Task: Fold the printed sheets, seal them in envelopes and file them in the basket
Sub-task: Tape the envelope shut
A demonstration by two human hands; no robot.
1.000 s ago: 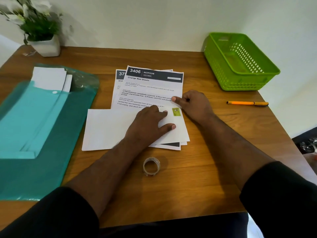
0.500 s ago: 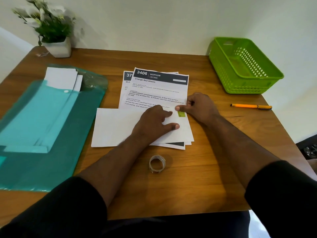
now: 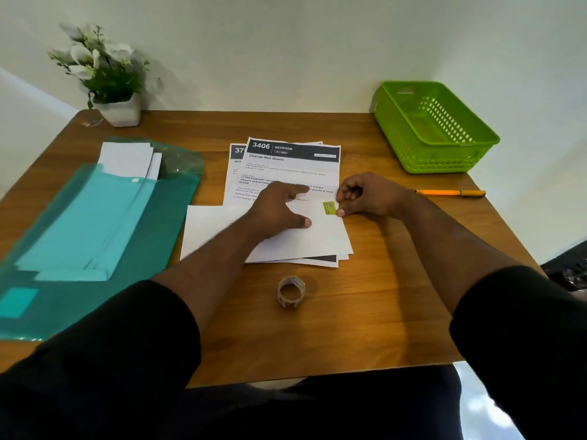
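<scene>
Landmark: white envelope [image 3: 228,230], lying flat at the centre of the wooden table [image 3: 365,312], over the lower part of the printed sheets [image 3: 292,173].
Printed sheets: unfolded stack, headings showing beyond the envelope's far edge, dark corners showing at its near right.
Left hand [image 3: 279,211]: fingers spread and fairly straight, resting on the envelope to hold it down; gripping nothing.
Right hand [image 3: 365,198]: fingers curled, thumb tip touching the small green sticker [image 3: 329,208] at the envelope's far-right corner; whether it pinches or only presses cannot be told.
Green basket [image 3: 438,154]: well beyond the envelope, to its far right; no envelope visible inside.
Tape roll [image 3: 290,292]: just nearer than the envelope.
Orange pen [image 3: 449,192]: right of the envelope.
Teal folder [image 3: 95,249]: left of the envelope, with spare envelopes [image 3: 127,158] sticking out.
Potted plant [image 3: 108,81]: far-left of the envelope.
Step in hand (judged): fixing the sticker on the envelope.
Method: keep the left palm flat so the paper cannot slide; rub the sticker from centre outward; check edges lie down before lifting either hand.
</scene>
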